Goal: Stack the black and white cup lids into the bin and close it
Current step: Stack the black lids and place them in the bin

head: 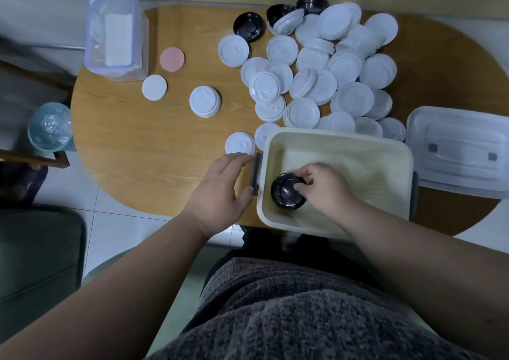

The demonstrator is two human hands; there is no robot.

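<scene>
A cream bin (358, 144) stands open at the table's near edge. Inside it, at the near left corner, sits a stack of black lids (285, 191). My right hand (327, 186) reaches into the bin and grips that stack with curled fingers. My left hand (220, 191) rests with relaxed fingers against the bin's left side by its grey latch (256, 172). A heap of white lids (330, 78) covers the table behind the bin. More black lids (249, 26) lie at the far edge of the heap. The bin's white cover (462, 150) lies to the right.
A clear lidless container (115, 34) stands at the table's far left. A pink disc (172, 59) and single white lids (205, 101) lie in the middle. A blue bowl (49, 125) sits on a side stand at left. The wooden table (124, 144) has bare surface at left.
</scene>
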